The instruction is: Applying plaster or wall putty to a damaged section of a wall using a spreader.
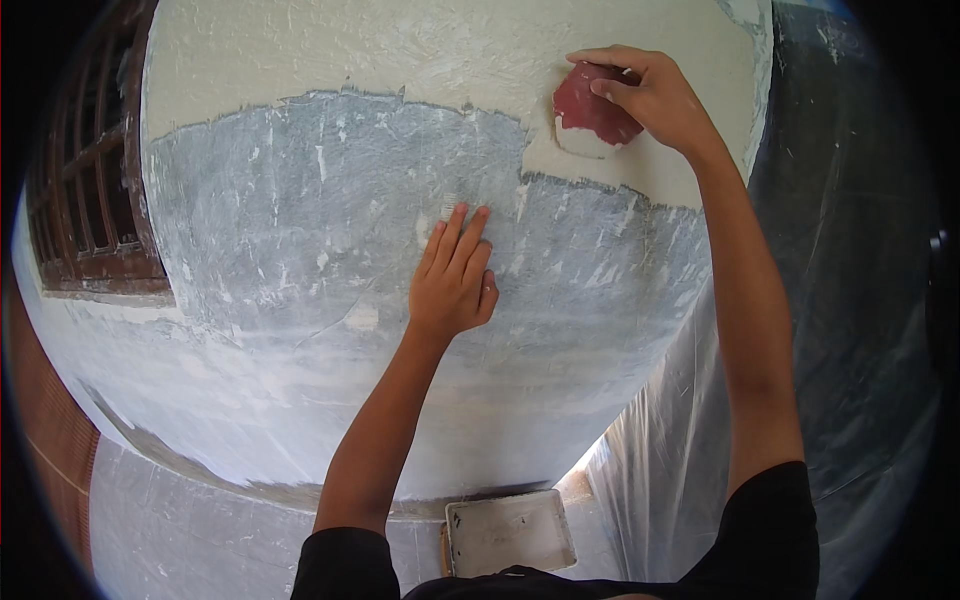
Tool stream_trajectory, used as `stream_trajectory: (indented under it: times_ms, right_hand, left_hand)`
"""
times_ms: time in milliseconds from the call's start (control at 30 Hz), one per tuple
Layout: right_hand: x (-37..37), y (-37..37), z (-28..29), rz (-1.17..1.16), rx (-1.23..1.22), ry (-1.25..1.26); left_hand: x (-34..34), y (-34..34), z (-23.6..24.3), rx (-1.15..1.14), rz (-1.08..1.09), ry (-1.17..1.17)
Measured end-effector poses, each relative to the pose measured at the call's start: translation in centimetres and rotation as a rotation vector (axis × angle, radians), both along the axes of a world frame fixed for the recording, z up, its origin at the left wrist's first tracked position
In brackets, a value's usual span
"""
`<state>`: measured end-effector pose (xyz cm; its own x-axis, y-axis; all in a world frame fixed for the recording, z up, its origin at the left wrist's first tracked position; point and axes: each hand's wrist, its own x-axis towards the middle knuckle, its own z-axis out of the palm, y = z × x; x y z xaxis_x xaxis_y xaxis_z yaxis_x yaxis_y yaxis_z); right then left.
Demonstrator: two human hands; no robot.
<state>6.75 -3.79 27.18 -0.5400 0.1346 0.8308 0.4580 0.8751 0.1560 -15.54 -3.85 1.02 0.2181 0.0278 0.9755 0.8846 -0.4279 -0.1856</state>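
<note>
A wall fills the middle, its bare grey lower part streaked with white and its upper part under a cream coat of plaster. High on the right, my right hand grips a flat dark-red spreader against the cream coat. Cream plaster clings to the spreader's lower edge, and a curved ridge shows just beneath it. My left hand rests on the grey part, below the coat's ragged edge. Its fingers are stretched out and hold nothing.
Below stands a rectangular tray smeared with pale material. Clear plastic sheeting hangs along the right side. A brown wooden window frame with bars is at the upper left. A grey covering lies along the wall's foot.
</note>
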Motion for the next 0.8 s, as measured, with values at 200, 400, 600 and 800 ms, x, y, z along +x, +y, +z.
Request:
stream_trajectory:
  times_ms: [200, 400, 600, 800]
  right_hand:
    - [-0.9, -1.1, 0.4, 0.083, -0.245, 0.162]
    - [-2.9, -0.2, 1.2, -0.070, -0.098, -0.035]
    - [-3.0, 0.0, 0.9, -0.011, -0.096, -0.160]
    - [-2.6, -0.6, 1.9, -0.030, -0.162, -0.118]
  left_hand:
    - [-0.1, 0.0, 0.0, 0.005, 0.002, -0.001]
    - [0.0, -0.1, 0.0, 0.000, -0.001, -0.005]
    - [-0.1, -0.1, 0.0, 0.005, -0.012, -0.013]
    - [0.1, -0.1, 0.0, 0.006, 0.005, -0.022]
